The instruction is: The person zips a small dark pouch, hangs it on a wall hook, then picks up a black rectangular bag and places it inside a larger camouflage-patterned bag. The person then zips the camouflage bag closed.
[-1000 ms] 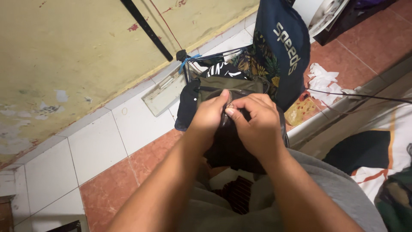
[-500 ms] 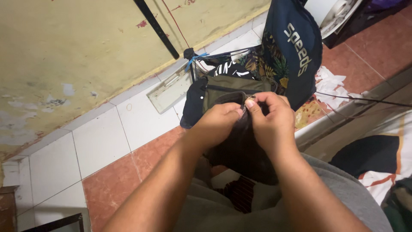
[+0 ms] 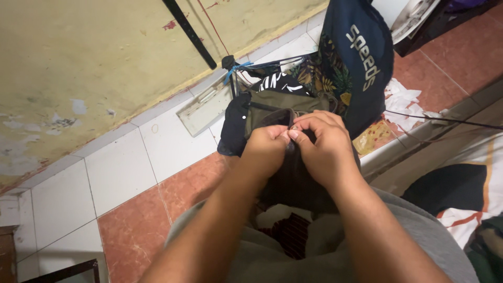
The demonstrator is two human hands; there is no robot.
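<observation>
I hold a dark garment (image 3: 293,181) with a zipper up in front of me, over a pile of clothes. My left hand (image 3: 267,149) pinches the fabric at the left side of the zipper top. My right hand (image 3: 319,147) pinches the right side, thumb and fingers closed close to the small metal zipper pull (image 3: 294,127). Both hands touch each other at the fingertips. The garment hangs down between my forearms toward my lap.
Behind the garment lie an olive-green garment (image 3: 285,102), a black-and-white patterned cloth (image 3: 277,83) and a dark blue bag (image 3: 361,52). A black pole (image 3: 188,34) leans on the yellowish wall. Crumpled white paper (image 3: 401,102) lies on the red and white floor tiles. Bedding (image 3: 466,178) is at the right.
My two hands have come closer together at the zipper top, and my right hand has dropped slightly from where it held the pull higher half a second ago.
</observation>
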